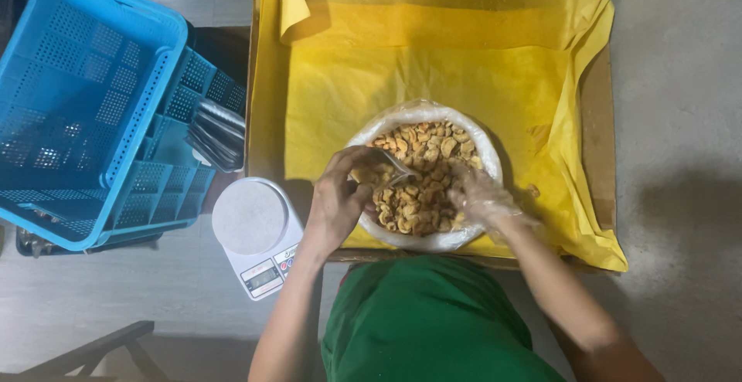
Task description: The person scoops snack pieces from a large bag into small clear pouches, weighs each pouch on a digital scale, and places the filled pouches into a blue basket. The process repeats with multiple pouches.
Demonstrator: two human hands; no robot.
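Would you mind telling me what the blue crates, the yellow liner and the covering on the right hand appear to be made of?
The blue crates look like rigid moulded plastic, matt, with grid perforations in the walls. The yellow liner seems to be thin paper or a paper-like sheet: it creases and folds over the tray edges. The right hand seems to wear a thin clear plastic glove, wrinkled and faintly glossy.
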